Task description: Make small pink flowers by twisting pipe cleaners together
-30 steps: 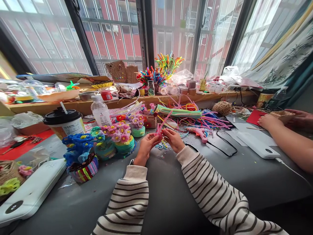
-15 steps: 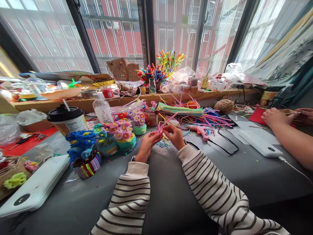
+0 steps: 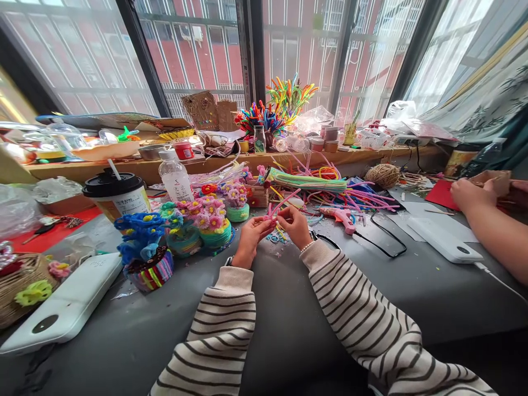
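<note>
Between my two hands is a small pink pipe-cleaner piece (image 3: 270, 214), with thin strands sticking up and to the right. My left hand (image 3: 252, 237) pinches it from the left. The fingertips of my right hand (image 3: 296, 226) are closed on its right side. Small bits and rings (image 3: 278, 237) lie on the grey table just beyond my hands. To the left stand pots of pink pipe-cleaner flowers (image 3: 212, 219) and a striped pot of blue flowers (image 3: 150, 272). A pink glue gun (image 3: 340, 217) rests right of my right hand.
Pipe-cleaner bundles (image 3: 307, 180) lie behind my hands. A lidded cup (image 3: 117, 192) and a bottle (image 3: 175, 179) stand left. White power banks (image 3: 443, 240) lie on both sides. At the right, another person's hands (image 3: 474, 195) hold a brown piece.
The whole view has shifted slightly. My hands stay together on the pink piece. The other person's brown piece at the right is raised and shows more.
</note>
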Action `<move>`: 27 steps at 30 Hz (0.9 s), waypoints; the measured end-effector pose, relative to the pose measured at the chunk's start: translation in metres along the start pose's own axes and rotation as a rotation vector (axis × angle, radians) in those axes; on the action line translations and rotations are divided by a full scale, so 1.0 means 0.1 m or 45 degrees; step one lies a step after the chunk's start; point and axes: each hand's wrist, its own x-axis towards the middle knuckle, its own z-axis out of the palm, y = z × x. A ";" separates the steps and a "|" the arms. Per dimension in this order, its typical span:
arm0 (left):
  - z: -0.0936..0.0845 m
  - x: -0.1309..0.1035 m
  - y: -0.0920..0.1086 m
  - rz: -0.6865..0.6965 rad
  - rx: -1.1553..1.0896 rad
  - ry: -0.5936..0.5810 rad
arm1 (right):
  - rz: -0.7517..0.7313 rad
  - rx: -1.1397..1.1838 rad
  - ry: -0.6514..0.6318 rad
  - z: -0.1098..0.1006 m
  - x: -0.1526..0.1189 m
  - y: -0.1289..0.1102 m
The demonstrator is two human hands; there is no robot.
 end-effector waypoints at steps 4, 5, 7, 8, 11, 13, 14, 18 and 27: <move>0.03 -0.02 0.03 -0.007 0.005 0.008 | -0.179 -0.179 0.021 -0.02 -0.03 -0.06; 0.03 -0.03 0.03 -0.012 0.008 0.000 | -0.201 -0.197 0.035 -0.02 -0.03 -0.07; 0.04 -0.04 0.04 -0.023 0.008 -0.016 | -0.229 -0.221 0.043 -0.02 -0.03 -0.06; 0.04 -0.04 0.04 -0.029 0.004 -0.021 | -0.238 -0.237 0.034 -0.02 -0.04 -0.05; 0.03 -0.03 0.03 -0.041 -0.016 -0.024 | -0.275 -0.333 -0.023 -0.04 -0.04 -0.05; 0.02 -0.03 0.02 -0.039 -0.025 -0.030 | -0.317 -0.428 -0.051 -0.05 -0.04 -0.05; 0.02 -0.02 0.02 -0.036 -0.026 -0.030 | -0.343 -0.479 -0.057 -0.05 -0.03 -0.05; 0.02 -0.02 0.02 -0.033 -0.014 -0.009 | -0.458 -0.664 -0.066 -0.06 -0.02 -0.05; 0.03 -0.03 0.03 -0.024 0.026 -0.021 | -0.563 -0.789 -0.096 -0.08 -0.02 -0.07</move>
